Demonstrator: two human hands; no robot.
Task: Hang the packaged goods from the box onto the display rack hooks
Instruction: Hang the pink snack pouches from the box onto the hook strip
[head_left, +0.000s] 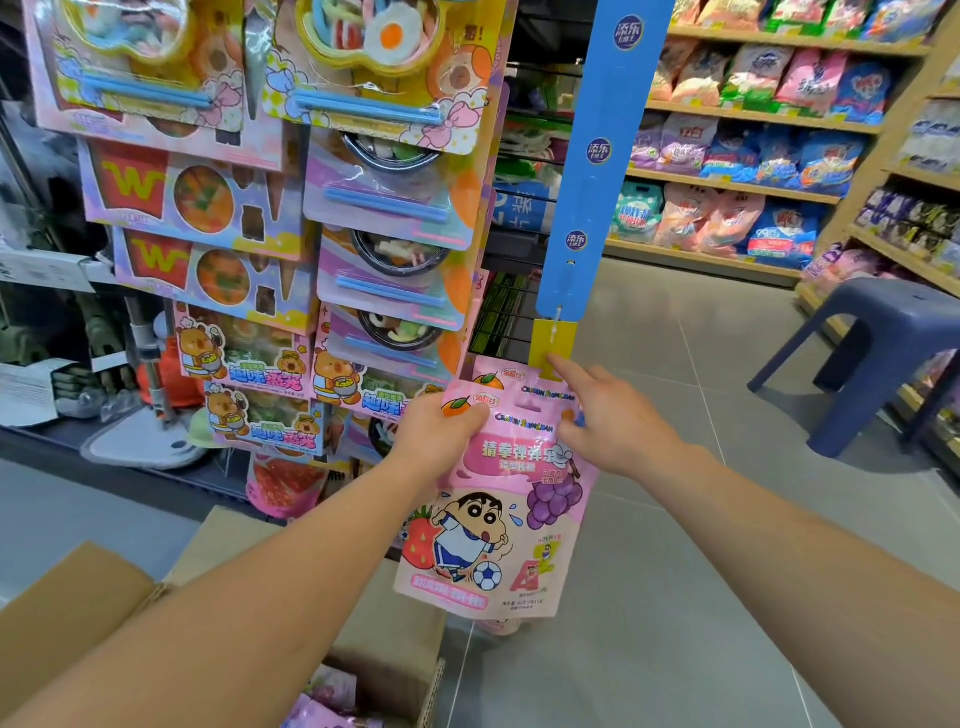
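My left hand (441, 434) grips the top left corner of a pink cartoon candy pouch (493, 525), held upright below a blue hanging strip (587, 171). A second matching pouch (524, 382) sits just behind it, its top near the strip's yellow end tab (550, 343). My right hand (608, 415) reaches to that tab, index finger stretched out and touching its lower edge, the other fingers loosely curled beside the pouch's right side. An open cardboard box (218, 566) stands on the floor at lower left with more pink packets (332, 701) inside.
A display rack (291, 218) full of toy-food candy cards fills the left. Wooden shelves (737, 114) of bagged goods line the back and right wall. A blue plastic stool (883, 358) stands on the grey tile floor at right.
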